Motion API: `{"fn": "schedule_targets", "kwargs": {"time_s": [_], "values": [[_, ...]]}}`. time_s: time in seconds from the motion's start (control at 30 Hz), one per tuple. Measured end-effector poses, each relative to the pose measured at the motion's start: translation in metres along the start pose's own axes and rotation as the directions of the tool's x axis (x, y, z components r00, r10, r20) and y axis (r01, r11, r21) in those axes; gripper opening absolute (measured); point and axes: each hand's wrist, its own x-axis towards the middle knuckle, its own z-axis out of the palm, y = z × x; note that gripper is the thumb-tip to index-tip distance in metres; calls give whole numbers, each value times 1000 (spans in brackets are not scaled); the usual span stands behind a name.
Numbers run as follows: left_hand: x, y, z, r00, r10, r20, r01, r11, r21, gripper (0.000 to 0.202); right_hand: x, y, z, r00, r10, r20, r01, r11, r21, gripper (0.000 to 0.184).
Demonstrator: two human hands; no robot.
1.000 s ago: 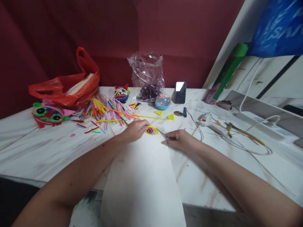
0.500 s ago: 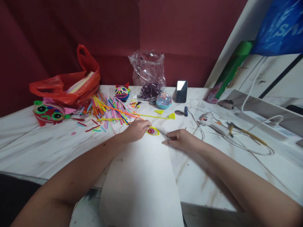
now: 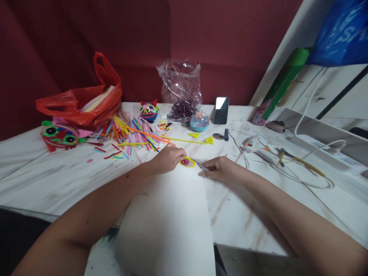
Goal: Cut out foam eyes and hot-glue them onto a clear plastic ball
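Note:
A large white paper sheet (image 3: 168,226) stretches from the near table edge toward my hands. At its far end is a small oval (image 3: 187,162) with a yellow outer ring and red, pink and white inside. My left hand (image 3: 169,158) is closed on the paper's far edge, its fingertips touching the left side of the oval. A pair of small metal scissors (image 3: 204,167) is gripped in my right hand (image 3: 220,168). The blades point left, close to the oval's right side; whether they touch the paper I cannot tell.
Pipe cleaners (image 3: 138,130) lie heaped behind my left hand, by a red plastic bag (image 3: 83,101) and a decorated ball (image 3: 61,136). Farther back are a clear-topped ball (image 3: 199,122) and a phone (image 3: 221,111). Cables (image 3: 304,184) and pliers (image 3: 304,165) lie to the right.
The near part of the paper has swung slightly left. The oval and my left hand have shifted a little right, while my right hand has hardly moved.

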Motion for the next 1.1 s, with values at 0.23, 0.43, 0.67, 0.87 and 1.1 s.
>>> {"fn": "schedule_targets", "kwargs": {"time_s": [0.23, 0.43, 0.67, 0.87, 1.1], "values": [[1, -2, -1, 1000, 14, -12, -15, 1000, -16, 24, 0, 2, -3, 1000, -10, -12, 10, 1000, -1, 36], [8, -29, -11, 848, -452, -275, 374, 880, -294, 60, 1, 4, -11, 996, 23, -87, -26, 999, -33, 35], [6, -55, -23, 705, -664, 249, 554, 296, -778, 37, -1, 8, -27, 982, 62, -176, -65, 998, -11, 38], [6, -45, -22, 735, -605, 307, 449, 94, -889, 37, -1, 10, -31, 978, 5, -207, -15, 999, -44, 40], [6, -51, -26, 721, -679, 142, 343, 171, -923, 42, -3, 15, -34, 981, 59, -184, -59, 998, 3, 38]]}}
